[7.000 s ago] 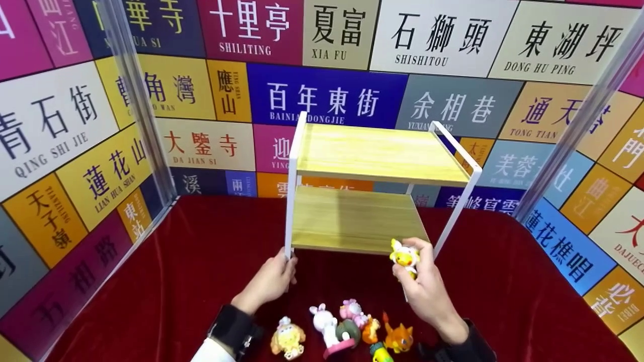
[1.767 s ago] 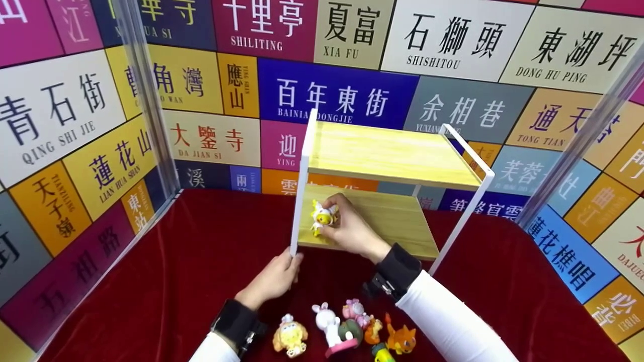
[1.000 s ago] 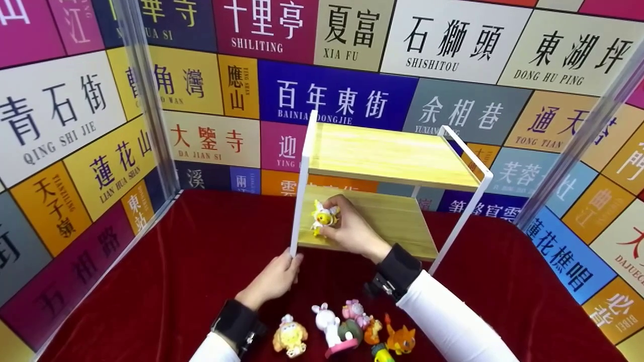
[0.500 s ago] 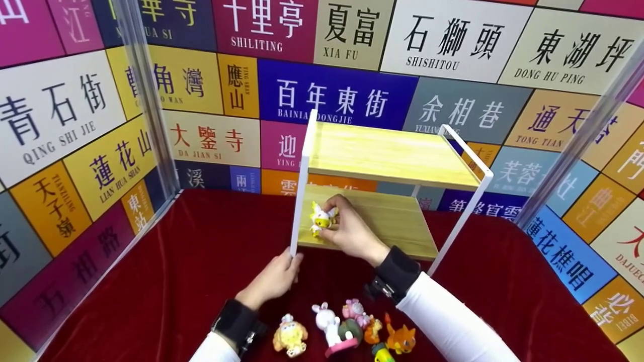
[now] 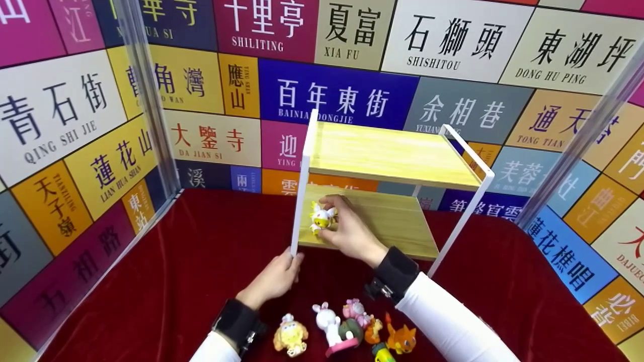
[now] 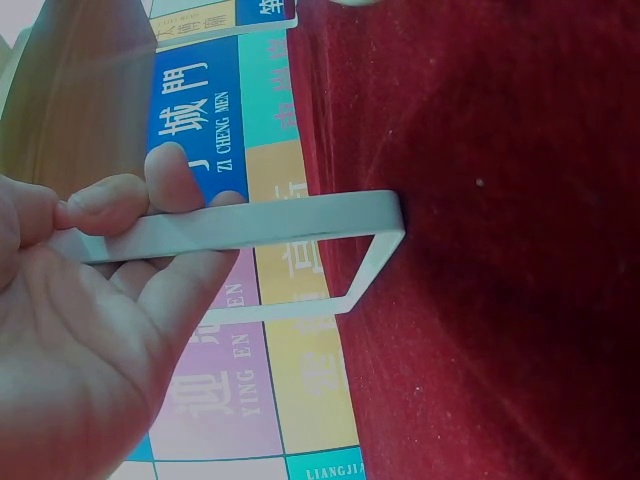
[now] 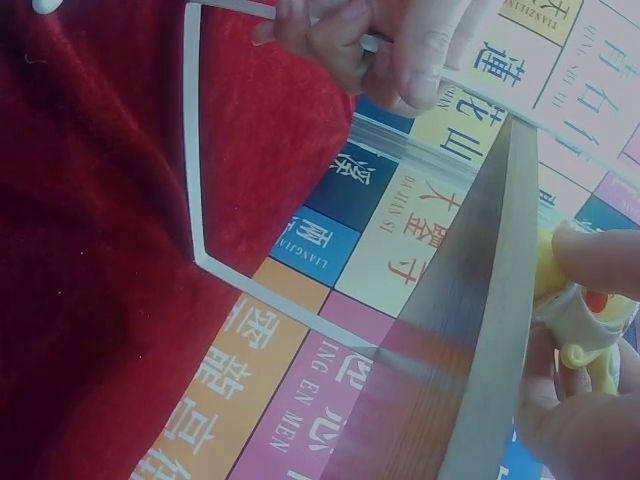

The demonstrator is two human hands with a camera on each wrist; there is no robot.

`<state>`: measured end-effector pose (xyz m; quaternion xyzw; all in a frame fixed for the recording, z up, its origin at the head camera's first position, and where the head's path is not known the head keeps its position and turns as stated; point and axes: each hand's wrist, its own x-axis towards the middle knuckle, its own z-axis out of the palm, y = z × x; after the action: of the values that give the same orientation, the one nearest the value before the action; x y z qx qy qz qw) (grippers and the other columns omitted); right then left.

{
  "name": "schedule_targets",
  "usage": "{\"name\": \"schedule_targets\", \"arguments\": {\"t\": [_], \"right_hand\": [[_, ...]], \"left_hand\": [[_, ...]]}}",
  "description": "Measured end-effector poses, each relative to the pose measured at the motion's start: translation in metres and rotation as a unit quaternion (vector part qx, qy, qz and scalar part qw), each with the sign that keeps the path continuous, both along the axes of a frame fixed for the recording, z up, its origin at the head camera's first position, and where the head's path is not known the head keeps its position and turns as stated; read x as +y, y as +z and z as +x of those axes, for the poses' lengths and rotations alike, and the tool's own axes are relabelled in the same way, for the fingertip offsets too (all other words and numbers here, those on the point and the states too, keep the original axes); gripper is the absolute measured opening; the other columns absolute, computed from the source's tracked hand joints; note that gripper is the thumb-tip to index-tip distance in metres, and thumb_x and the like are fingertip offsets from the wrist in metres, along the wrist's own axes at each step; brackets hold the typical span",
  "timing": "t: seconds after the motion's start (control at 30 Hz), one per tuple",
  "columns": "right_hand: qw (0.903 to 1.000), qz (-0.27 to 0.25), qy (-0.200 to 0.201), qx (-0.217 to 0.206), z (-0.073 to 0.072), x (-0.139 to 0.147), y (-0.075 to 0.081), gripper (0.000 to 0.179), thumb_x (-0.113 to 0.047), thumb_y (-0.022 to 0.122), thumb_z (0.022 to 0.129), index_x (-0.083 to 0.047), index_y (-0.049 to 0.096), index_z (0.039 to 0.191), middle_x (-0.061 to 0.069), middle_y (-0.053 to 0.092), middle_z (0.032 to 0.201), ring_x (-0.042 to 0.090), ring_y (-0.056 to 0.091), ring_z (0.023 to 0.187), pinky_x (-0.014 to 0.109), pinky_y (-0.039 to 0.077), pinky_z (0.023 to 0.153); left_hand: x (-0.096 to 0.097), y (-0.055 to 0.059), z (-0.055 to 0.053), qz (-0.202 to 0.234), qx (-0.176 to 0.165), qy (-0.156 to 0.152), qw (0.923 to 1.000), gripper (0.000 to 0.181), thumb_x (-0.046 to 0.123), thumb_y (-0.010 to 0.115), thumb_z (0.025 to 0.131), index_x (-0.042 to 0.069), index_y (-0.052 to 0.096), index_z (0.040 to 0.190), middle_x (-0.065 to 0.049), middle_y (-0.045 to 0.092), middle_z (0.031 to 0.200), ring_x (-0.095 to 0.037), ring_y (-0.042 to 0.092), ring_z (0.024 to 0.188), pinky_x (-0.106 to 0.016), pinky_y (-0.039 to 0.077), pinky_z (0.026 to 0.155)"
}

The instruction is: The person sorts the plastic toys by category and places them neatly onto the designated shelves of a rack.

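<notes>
My right hand [image 5: 352, 231] pinches a small yellow and white figurine [image 5: 322, 217] between thumb and fingers, at the left end of the lower wooden shelf [image 5: 392, 221]. In the right wrist view the figurine [image 7: 585, 310] shows a red cheek and sits just by the shelf edge [image 7: 490, 330]. My left hand [image 5: 274, 279] grips the front left leg of the white-framed two-tier rack [image 5: 300, 206] low down. In the left wrist view the fingers of the left hand [image 6: 110, 290] wrap the white leg [image 6: 290, 220].
On the red cloth [image 5: 201, 251] in front lie several figurines: a cream puppy-like one [image 5: 290, 336], a white rabbit [image 5: 329, 327] on a pink base, a pink one [image 5: 355, 311], an orange one [image 5: 401, 338] and a green-yellow one [image 5: 382, 353]. Sign-covered walls [image 5: 332, 95] enclose the cloth.
Since seven seconds ago, my right hand has carried the yellow and white figurine left onto the lower shelf area. Lately the figurine has turned slightly in its fingers. The left hand keeps its grip.
</notes>
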<state>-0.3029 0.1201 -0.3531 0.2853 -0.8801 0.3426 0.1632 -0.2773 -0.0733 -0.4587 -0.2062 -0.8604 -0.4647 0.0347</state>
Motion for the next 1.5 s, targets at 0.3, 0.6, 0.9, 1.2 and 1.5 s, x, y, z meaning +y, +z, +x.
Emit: {"name": "schedule_targets", "arguments": {"t": [0.3, 0.6, 0.9, 1.2, 1.5], "right_hand": [[0.9993, 0.025, 0.002, 0.026, -0.0005, 0.0032, 0.0007, 0.049, -0.017, 0.081, 0.08, -0.003, 0.062, 0.124, 0.011, 0.063, 0.117, 0.023, 0.06, 0.103, 0.032, 0.056, 0.086], [0.9991, 0.024, 0.007, 0.034, -0.0014, 0.0034, -0.0013, 0.042, -0.021, 0.078, 0.085, -0.004, 0.063, 0.12, 0.01, 0.065, 0.116, 0.022, 0.062, 0.1, 0.032, 0.056, 0.085], [0.9998, 0.008, 0.016, 0.007, 0.0001, 0.0018, -0.0011, 0.04, -0.017, 0.077, 0.086, -0.003, 0.062, 0.121, 0.013, 0.064, 0.117, 0.023, 0.064, 0.101, 0.03, 0.058, 0.085], [0.9986, -0.02, 0.042, -0.025, 0.0006, 0.0024, -0.001, 0.039, -0.01, 0.075, 0.087, -0.001, 0.059, 0.122, 0.015, 0.061, 0.118, 0.025, 0.065, 0.105, 0.031, 0.058, 0.09], [0.9996, 0.004, 0.029, 0.0, 0.0002, 0.0038, -0.0013, 0.042, -0.017, 0.077, 0.086, -0.004, 0.061, 0.122, 0.012, 0.061, 0.118, 0.022, 0.063, 0.1, 0.03, 0.057, 0.084]], "left_hand": [[0.0004, -0.0001, -0.0013, 0.002, -0.003, 0.0, 1.0, 0.023, 0.023, 0.037, 0.111, 0.007, 0.053, 0.105, 0.001, 0.054, 0.066, -0.01, 0.051, 0.055, -0.026, 0.045, 0.054], [-0.0006, -0.0013, 0.0, 0.005, -0.009, 0.0, 0.9999, 0.024, 0.025, 0.038, 0.11, 0.006, 0.053, 0.106, -0.001, 0.054, 0.066, -0.011, 0.05, 0.054, -0.027, 0.044, 0.051], [0.0001, -0.0006, -0.0007, 0.009, -0.015, 0.0, 0.9999, 0.023, 0.023, 0.038, 0.11, 0.006, 0.052, 0.104, 0.0, 0.053, 0.066, -0.011, 0.051, 0.055, -0.026, 0.044, 0.052], [0.0006, 0.0009, -0.0001, 0.007, -0.01, 0.002, 0.9999, 0.021, 0.019, 0.038, 0.11, 0.006, 0.053, 0.103, 0.002, 0.051, 0.066, -0.01, 0.051, 0.057, -0.026, 0.044, 0.053], [0.0003, 0.001, 0.0005, 0.006, -0.011, 0.005, 0.9999, 0.022, 0.021, 0.038, 0.11, 0.006, 0.053, 0.105, 0.002, 0.052, 0.065, -0.01, 0.051, 0.056, -0.026, 0.044, 0.053]]}}
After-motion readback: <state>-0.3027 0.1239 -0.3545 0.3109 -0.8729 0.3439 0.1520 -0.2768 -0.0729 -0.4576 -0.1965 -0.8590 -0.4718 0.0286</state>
